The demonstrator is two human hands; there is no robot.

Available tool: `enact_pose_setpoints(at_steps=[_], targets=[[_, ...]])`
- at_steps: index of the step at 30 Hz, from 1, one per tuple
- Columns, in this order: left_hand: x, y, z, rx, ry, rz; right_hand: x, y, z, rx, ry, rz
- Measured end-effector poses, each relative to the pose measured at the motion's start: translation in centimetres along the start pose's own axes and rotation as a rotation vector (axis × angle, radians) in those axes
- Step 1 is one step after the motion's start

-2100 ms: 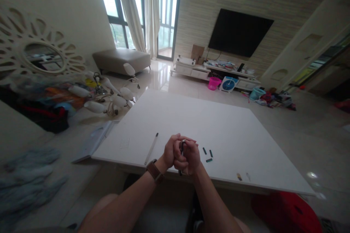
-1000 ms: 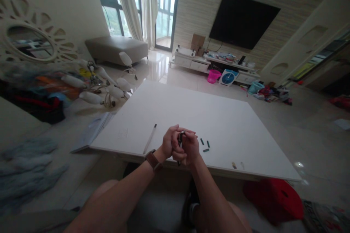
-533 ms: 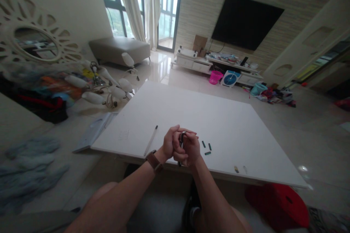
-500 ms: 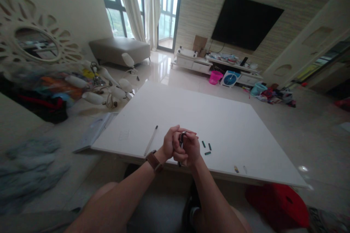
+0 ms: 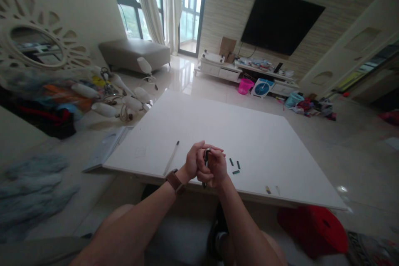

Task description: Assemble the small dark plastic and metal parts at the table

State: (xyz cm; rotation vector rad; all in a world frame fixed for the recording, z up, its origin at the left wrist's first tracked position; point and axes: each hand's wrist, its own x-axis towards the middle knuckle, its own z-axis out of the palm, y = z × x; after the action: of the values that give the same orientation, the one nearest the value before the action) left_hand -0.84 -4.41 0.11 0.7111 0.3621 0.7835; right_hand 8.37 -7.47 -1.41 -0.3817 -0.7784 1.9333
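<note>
Over the near edge of the white table, both hands come together around a small black object with a shiny metal end (image 5: pixel 206 154). Its exact kind cannot be made out, since fingers cover most of it. My left hand (image 5: pixel 195 163), with a brown-strapped watch (image 5: pixel 175 181) on the wrist, has its fingers curled around the object. My right hand (image 5: pixel 219 168) is closed against it from the other side. Just right of my hands lie three small dark green cylinders (image 5: pixel 236 172), which look like batteries. A thin pale stick with a black tip (image 5: pixel 171 158) rests to the left.
The white table (image 5: pixel 215 120) spreads out ahead. Two small items (image 5: pixel 268 190) lie near its front right edge. A red stool-like object (image 5: pixel 314 230) stands below that edge. A white-shaded lamp fixture (image 5: pixel 131 102) sits on the left, and a pink basket (image 5: pixel 245 86) farther back.
The view has shifted slightly, with the table and room a little higher in the picture. Both hands keep nearly the same grip on the black object.
</note>
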Motion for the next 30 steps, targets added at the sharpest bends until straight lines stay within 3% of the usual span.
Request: enact_pose_setpoints(at_steps=[12, 19, 30], targets=[[-0.1, 0.2, -0.1, 0.083, -0.01, 0.004, 0.0, 0.1, -0.2, 0.04, -0.078, 0.003], [-0.6, 0.2, 0.1, 0.126, 0.018, -0.017, -0.4, 0.3, -0.3, 0.001, -0.027, 0.019], [0.0, 0.3, -0.3, 0.135, -0.01, -0.006, 0.0, 0.1, -1.2, 0.043, -0.143, 0.035]])
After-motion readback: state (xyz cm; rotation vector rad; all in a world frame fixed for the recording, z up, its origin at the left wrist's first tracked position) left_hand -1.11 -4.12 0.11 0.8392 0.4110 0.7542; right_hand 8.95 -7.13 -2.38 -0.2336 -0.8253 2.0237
